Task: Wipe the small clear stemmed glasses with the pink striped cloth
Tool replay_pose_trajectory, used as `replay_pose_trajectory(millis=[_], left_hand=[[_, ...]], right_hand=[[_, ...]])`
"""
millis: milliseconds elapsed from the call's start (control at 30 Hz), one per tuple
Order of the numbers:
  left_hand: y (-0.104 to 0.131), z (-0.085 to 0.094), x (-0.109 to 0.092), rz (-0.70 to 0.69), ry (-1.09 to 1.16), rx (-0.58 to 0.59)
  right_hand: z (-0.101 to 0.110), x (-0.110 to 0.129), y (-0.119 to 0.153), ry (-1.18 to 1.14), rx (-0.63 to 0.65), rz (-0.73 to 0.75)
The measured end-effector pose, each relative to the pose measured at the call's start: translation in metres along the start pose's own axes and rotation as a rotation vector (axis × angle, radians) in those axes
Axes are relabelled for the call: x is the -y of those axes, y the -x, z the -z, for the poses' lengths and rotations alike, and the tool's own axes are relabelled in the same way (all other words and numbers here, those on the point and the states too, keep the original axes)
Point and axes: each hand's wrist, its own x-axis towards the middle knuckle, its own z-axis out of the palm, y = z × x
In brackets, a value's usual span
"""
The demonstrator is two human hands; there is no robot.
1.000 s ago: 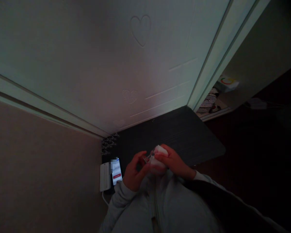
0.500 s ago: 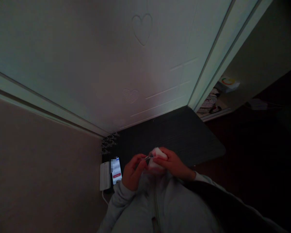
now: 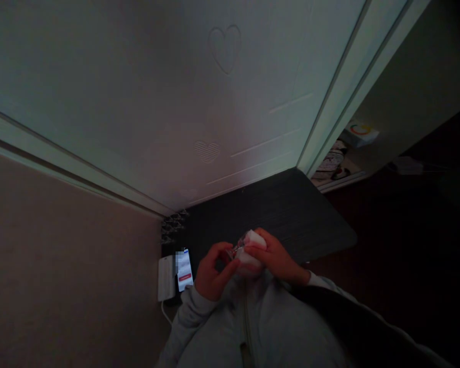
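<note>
Btwn LH (image 3: 212,276) & RH (image 3: 279,259): wht bundle (image 3: 249,262)

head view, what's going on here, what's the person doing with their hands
A person is handling a small white-and-pink bundle with both bare hands. The right hand grips it, while the left hand is at the shiny clear piece on its left side; the dimness hides what that is. Past the left hand, a lit smartphone lies beside a white corded block.

The dark tabletop (image 3: 306,214) leaves passage rightward, while the phone (image 3: 185,271) and white block (image 3: 166,280) obstruct its left.
</note>
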Motion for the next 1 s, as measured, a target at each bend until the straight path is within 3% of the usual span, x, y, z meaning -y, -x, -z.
replay_pose_trajectory(millis=[233, 500, 767, 1000], left_hand=[[0.0006, 0.0011, -0.0011, 0.121, 0.125, 0.016], [-0.0016, -0.0001, -0.0077, 0.222, 0.273, 0.028], [-0.0005, -0.0021, -0.0009, 0.083, 0.244, -0.003], [0.0002, -0.0010, 0.0020, 0.014, 0.048, -0.007]], right_hand=[[0.0025, -0.0028, 0.0003, -0.057, 0.018, -0.010], [0.0009, 0.0016, 0.0009, 0.134, 0.076, 0.011], [0.0012, 0.0022, -0.0002, 0.127, 0.018, 0.013], [0.0000, -0.0012, -0.0002, -0.002, -0.018, 0.002]])
